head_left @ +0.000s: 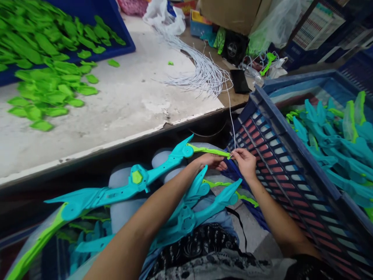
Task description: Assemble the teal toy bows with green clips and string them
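Observation:
A teal plastic toy bow [110,194] with lime-green limbs lies across my lap, a green hexagonal piece [136,177] at its middle. My left hand [214,160] is closed around its right-hand green limb close to the tip. At that tip, my right hand [245,162] pinches a thin white cord [232,116] between thumb and fingers. The cord rises from there to a bundle of white cords [204,74] on the table. Whether it passes through the limb's tip is too small to tell. More teal bows [186,219] lie under my left forearm.
On the table [131,101], loose green pieces [55,89] spill from a blue bin [126,42] at the left. A dark blue crate [279,171] full of teal and green bow parts [335,144] stands close at my right. A black flat object [240,81] lies near the cords.

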Available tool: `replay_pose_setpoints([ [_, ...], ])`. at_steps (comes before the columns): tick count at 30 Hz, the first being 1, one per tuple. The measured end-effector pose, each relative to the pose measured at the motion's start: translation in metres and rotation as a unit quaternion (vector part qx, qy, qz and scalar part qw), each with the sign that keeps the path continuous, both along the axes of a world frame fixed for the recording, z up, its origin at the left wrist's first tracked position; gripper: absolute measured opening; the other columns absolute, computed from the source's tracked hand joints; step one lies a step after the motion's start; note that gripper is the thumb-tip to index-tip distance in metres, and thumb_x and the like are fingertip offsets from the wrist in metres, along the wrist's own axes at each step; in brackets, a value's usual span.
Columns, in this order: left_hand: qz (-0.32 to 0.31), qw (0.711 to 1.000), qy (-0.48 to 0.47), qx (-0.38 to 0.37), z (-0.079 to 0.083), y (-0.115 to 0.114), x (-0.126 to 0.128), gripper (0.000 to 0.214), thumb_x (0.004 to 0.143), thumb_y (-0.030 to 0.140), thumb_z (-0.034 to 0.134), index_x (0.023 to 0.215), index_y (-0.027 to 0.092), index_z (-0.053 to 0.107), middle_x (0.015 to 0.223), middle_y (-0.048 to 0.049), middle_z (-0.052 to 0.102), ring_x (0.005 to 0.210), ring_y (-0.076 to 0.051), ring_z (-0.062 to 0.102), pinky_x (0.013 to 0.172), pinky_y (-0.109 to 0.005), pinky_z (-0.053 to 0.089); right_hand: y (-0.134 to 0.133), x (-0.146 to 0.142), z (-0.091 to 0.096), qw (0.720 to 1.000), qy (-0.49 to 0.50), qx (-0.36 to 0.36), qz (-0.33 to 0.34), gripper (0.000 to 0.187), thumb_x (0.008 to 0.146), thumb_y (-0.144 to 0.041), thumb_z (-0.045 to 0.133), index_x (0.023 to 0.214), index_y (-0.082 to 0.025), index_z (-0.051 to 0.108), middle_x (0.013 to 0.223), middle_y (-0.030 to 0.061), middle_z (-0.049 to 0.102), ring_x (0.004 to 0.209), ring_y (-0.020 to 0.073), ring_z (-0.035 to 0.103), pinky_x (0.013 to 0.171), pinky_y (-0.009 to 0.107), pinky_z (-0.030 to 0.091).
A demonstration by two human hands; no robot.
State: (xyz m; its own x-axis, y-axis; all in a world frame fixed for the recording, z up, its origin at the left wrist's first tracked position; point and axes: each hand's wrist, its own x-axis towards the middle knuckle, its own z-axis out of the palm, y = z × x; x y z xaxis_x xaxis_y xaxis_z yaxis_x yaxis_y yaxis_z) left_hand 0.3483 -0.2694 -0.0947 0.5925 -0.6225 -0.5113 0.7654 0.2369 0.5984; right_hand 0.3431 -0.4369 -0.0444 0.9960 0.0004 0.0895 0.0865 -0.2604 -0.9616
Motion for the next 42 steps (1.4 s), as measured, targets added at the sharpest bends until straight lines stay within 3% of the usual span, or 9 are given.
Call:
replay_pose_setpoints([
  [5, 0.002, 1.0, -0.011, -0.011, -0.003, 0.0, 0.002, 0.019, 0.085, 0.027, 0.065, 0.079, 0.009, 0.067, 0.073, -0.0094, 0.071, 0.069, -0.016, 0.066, 0.079, -0.032, 0.049, 0.001, -0.002, -0.003, 1.0, -0.003, -0.005, 0.006, 0.023, 0.075, -0.042, 0.067, 0.079, -0.019, 0.065, 0.071, 0.001, 0.069, 0.06, 0.0151, 0.065, 0.06, 0.029, 0.057],
  [15, -0.013, 1.0, -0.02, -0.012, -0.002, -0.001, 0.0, 0.03, 0.081, 0.036, 0.07, 0.068, 0.009, 0.068, 0.068, -0.0086, 0.07, 0.068, -0.015, 0.064, 0.078, -0.029, 0.048, -0.009, -0.003, -0.006, 0.982, -0.111, -0.148, 0.022, 0.021, 0.084, -0.039, 0.06, 0.083, -0.02, 0.067, 0.082, 0.0037, 0.07, 0.071, 0.0168, 0.066, 0.068, 0.03, 0.054],
  [26, -0.022, 0.999, -0.024, -0.034, -0.001, -0.004, 0.0, 0.027, 0.076, 0.035, 0.075, 0.07, 0.009, 0.067, 0.066, -0.0067, 0.069, 0.065, -0.014, 0.064, 0.076, -0.029, 0.049, -0.006, -0.007, -0.005, 0.951, -0.193, -0.237, 0.05, 0.019, 0.088, -0.034, 0.054, 0.077, -0.023, 0.066, 0.083, 0.0054, 0.069, 0.087, 0.0215, 0.064, 0.083, 0.039, 0.053],
  [32, 0.008, 1.0, -0.008, 0.016, 0.007, -0.009, -0.002, 0.017, 0.076, 0.025, 0.075, 0.077, 0.01, 0.066, 0.07, -0.0079, 0.071, 0.068, -0.017, 0.067, 0.079, -0.032, 0.051, -0.014, -0.009, -0.014, 0.952, -0.151, -0.243, 0.113, 0.023, 0.085, -0.035, 0.059, 0.102, -0.021, 0.065, 0.1, 0.0083, 0.069, 0.096, 0.0225, 0.065, 0.086, 0.038, 0.053],
  [35, 0.03, 0.997, 0.012, 0.073, 0.021, 0.008, -0.013, 0.013, 0.076, 0.02, 0.071, 0.07, 0.013, 0.063, 0.071, -0.0079, 0.072, 0.07, -0.019, 0.068, 0.079, -0.034, 0.052, -0.016, -0.01, -0.017, 0.952, -0.131, -0.25, 0.121, 0.039, 0.083, -0.035, 0.061, 0.12, -0.022, 0.058, 0.103, 0.0079, 0.07, 0.095, 0.0225, 0.066, 0.088, 0.039, 0.053],
  [37, 0.065, 0.994, 0.01, 0.088, 0.038, 0.035, -0.028, 0.014, 0.075, 0.019, 0.068, 0.065, 0.016, 0.06, 0.076, -0.0072, 0.073, 0.074, -0.02, 0.069, 0.081, -0.033, 0.053, -0.015, -0.011, -0.018, 0.955, -0.128, -0.242, 0.115, 0.049, 0.083, -0.034, 0.062, 0.129, -0.022, 0.05, 0.105, 0.0078, 0.07, 0.096, 0.0217, 0.067, 0.089, 0.038, 0.053],
  [42, 0.25, 0.959, -0.023, 0.131, 0.091, 0.117, -0.069, 0.009, 0.07, 0.017, 0.059, 0.062, 0.017, 0.053, 0.091, -0.0088, 0.074, 0.091, -0.024, 0.07, 0.086, -0.035, 0.054, -0.008, -0.01, -0.018, 0.96, -0.116, -0.232, 0.109, 0.059, 0.081, -0.032, 0.063, 0.136, -0.021, 0.044, 0.105, 0.0072, 0.072, 0.098, 0.0212, 0.068, 0.09, 0.036, 0.054],
])
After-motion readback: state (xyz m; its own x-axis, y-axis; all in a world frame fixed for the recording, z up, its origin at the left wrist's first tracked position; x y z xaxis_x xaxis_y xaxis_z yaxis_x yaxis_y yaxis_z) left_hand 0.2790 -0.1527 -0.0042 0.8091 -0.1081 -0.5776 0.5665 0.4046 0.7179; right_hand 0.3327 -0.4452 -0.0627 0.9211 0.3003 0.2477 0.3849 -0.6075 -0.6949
